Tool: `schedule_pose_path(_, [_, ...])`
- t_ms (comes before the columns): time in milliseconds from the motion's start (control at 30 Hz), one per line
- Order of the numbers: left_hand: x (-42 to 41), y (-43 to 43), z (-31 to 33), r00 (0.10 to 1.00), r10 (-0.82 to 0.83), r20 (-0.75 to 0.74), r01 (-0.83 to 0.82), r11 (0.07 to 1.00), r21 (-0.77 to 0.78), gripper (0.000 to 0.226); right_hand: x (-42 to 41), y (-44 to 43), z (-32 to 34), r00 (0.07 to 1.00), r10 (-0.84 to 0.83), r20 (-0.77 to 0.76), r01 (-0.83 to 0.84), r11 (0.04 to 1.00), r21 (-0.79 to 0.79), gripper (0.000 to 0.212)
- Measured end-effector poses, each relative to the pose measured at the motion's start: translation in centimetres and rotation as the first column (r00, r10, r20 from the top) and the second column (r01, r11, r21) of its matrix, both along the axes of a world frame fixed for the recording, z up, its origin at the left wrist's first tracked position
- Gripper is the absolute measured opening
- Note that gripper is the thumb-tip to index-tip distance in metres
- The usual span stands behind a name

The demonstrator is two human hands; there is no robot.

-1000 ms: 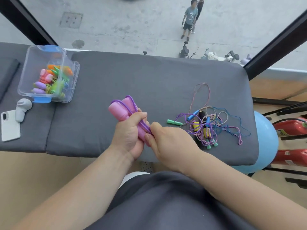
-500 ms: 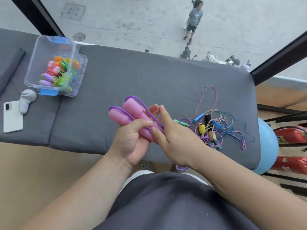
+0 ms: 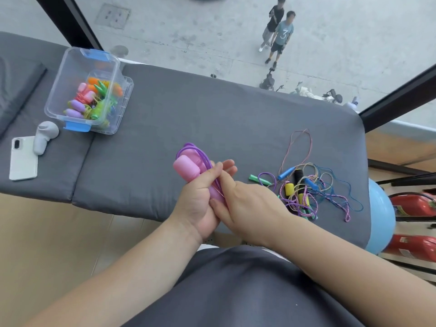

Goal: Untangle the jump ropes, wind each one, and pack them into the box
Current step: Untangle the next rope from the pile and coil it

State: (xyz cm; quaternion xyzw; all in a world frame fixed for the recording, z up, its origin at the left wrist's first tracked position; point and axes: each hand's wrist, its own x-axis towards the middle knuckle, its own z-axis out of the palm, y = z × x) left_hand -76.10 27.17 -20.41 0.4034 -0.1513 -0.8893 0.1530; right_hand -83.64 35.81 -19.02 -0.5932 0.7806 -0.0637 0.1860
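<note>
My right hand (image 3: 250,206) slid down, pinching the purple cord (image 3: 201,154); my left hand (image 3: 195,201) gripped the pink handles (image 3: 185,166).

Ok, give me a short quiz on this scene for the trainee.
1. True or false: the clear box already holds jump ropes.
2. Which grip has its fingers wrapped round the pink handles? A. left B. right C. neither
3. Fill in: the tangled ropes lie on the grey cushion to the person's ___ side.

Key:
1. True: coloured handles and cords show inside it.
2. A: the left grip.
3. Right.
</note>
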Motion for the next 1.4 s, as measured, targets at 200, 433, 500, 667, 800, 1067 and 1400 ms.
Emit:
schedule_pose_path(200, [0.5, -0.4, 0.9, 0.988, -0.007, -0.157, 0.015, 0.999, 0.048, 0.024, -0.7, -0.7, 0.8, 0.963, -0.195, 0.185, 0.18, 0.979, 0.093, 0.046])
schedule_pose_path(433, [-0.7, 0.5, -0.7, 0.994, -0.109, -0.021, 0.108, 0.994, -0.03, 0.018, -2.0, -0.2, -0.3, 0.978, -0.203, 0.039, 0.193, 0.965, 0.176, 0.022])
schedule_pose_path(500, [-0.4, 0.5, -1.1, 0.972, -0.184, 0.149, 0.202, 0.972, -0.118, 0.018, -2.8, 0.4, -0.5, 0.981, -0.189, -0.049, 0.195, 0.963, 0.186, 0.019])
schedule_pose_path(667, [3.1, -1.0, -1.9, 0.816, 0.027, 0.577, 0.48, 0.523, -0.704, 0.092, -4.1, 1.3, -1.3, 0.976, 0.036, -0.214, 0.022, 0.965, 0.262, 0.013])
schedule_pose_path(800, [3.5, -2.5, -1.8, 0.427, -0.075, 0.901, 0.699, -0.605, -0.382, 0.065, -3.7, 1.4, -1.8, 0.959, 0.225, -0.173, -0.171, 0.944, 0.283, 0.014])
schedule_pose_path(1067, [1.4, -2.2, -0.7, 0.313, -0.21, 0.926, 0.772, -0.511, -0.377, 0.029, -4.6, 1.7, -1.7, 0.996, 0.083, -0.033, -0.075, 0.977, 0.201, 0.017])
schedule_pose_path(1400, [1.5, -0.7, -1.8, 0.264, -0.2, 0.944, 0.822, -0.465, -0.328, 0.027, -3.3, 3.2, -3.1, 0.962, 0.102, -0.251, -0.056, 0.981, 0.184, 0.029])
